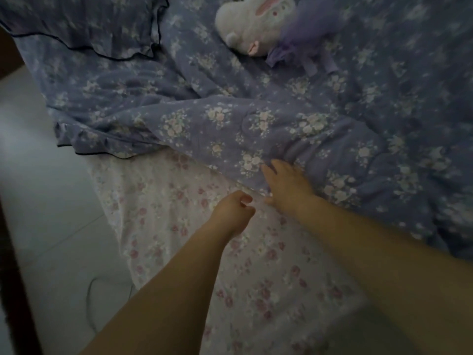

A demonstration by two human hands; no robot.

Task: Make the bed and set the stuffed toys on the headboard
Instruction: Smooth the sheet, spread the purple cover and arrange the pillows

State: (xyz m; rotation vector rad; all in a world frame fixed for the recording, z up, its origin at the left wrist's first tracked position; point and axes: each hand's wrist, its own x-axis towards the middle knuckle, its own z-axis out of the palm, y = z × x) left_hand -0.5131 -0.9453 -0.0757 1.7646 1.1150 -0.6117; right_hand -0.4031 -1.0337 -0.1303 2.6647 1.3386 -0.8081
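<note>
The right hand (288, 184) lay on the near edge of the blue floral quilt (294, 124), fingers spread flat, gripping nothing I could see. The left hand (234, 208) hovered just beside it over the pink-flowered sheet (230, 265), fingers curled, apparently empty. The quilt's edge ran slantwise across the bed, directly ahead of both hands, the right one nearer. The white rabbit toy (256, 24) sat well beyond, on the quilt.
</note>
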